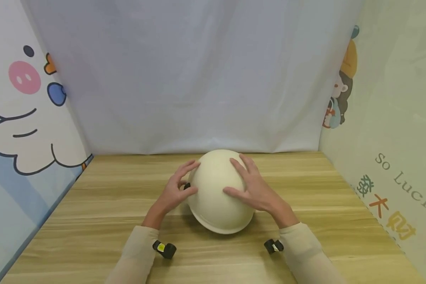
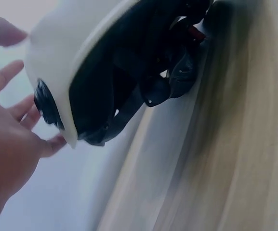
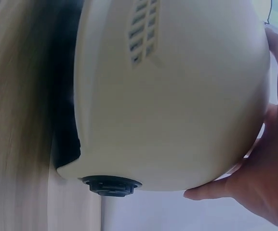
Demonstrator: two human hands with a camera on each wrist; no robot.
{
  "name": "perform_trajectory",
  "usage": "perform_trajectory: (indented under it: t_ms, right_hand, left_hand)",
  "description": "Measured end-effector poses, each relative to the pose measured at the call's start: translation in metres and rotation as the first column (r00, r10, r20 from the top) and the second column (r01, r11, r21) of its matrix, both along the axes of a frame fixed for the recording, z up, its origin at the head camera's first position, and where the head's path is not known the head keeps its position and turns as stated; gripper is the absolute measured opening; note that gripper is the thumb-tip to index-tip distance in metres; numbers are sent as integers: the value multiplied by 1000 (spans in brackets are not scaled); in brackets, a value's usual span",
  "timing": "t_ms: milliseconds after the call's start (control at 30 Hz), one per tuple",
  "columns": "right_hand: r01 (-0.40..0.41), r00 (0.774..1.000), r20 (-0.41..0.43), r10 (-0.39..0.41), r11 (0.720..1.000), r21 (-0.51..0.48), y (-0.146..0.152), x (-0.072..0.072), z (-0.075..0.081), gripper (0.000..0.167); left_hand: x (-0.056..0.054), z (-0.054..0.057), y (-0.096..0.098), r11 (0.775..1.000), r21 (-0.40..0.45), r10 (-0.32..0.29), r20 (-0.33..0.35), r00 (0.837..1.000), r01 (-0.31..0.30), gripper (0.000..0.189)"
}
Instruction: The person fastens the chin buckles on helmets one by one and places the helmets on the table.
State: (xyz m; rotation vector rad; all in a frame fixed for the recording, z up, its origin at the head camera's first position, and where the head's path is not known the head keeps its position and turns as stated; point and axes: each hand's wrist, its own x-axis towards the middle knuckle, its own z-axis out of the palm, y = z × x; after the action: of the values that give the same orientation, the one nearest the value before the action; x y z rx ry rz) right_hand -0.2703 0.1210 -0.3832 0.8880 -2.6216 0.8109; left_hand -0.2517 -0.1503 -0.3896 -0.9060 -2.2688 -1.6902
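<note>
A cream safety helmet (image 1: 216, 189) sits dome-up and tilted between both hands over the wooden table. Black inner straps (image 2: 172, 79) show under its rim in the left wrist view, close over the tabletop. My left hand (image 1: 174, 193) holds the helmet's left side with spread, bent fingers, near a round black fitting (image 2: 47, 103). Across the dome's right side curve the fingers of my right hand (image 1: 253, 185), with the thumb apart from them. Slotted vents (image 3: 143, 31) and another black fitting (image 3: 111, 185) mark the shell in the right wrist view.
The wood-grain table (image 1: 103, 221) runs back to a pale grey curtain (image 1: 198, 79). Printed cartoon panels stand along the left (image 1: 7, 150) and right (image 1: 387, 118) sides. Small black wrist cameras (image 1: 165, 249) extend inward from both sleeves.
</note>
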Motion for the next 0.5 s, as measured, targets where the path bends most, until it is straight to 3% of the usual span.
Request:
perform_trajectory:
  t_ms: [100, 233, 367, 500]
  right_hand:
    - [10, 1000, 16, -9, 1000, -7, 2, -1, 2, 86]
    - [8, 1000, 29, -8, 1000, -5, 3, -2, 3, 85]
    - [6, 999, 37, -5, 1000, -8, 5, -2, 3, 85]
    - [6, 999, 51, -5, 1000, -7, 5, -1, 2, 84]
  left_hand:
    - [-1, 1, -3, 998, -4, -57, -29, 998, 57, 66]
    - [-2, 2, -6, 992, -83, -99, -46, 994, 95, 78]
    - [-3, 1, -9, 983, -136, -130, -29, 991, 125, 86]
    - [-5, -4, -12, 984, -102, -148, 12, 989, 149, 88]
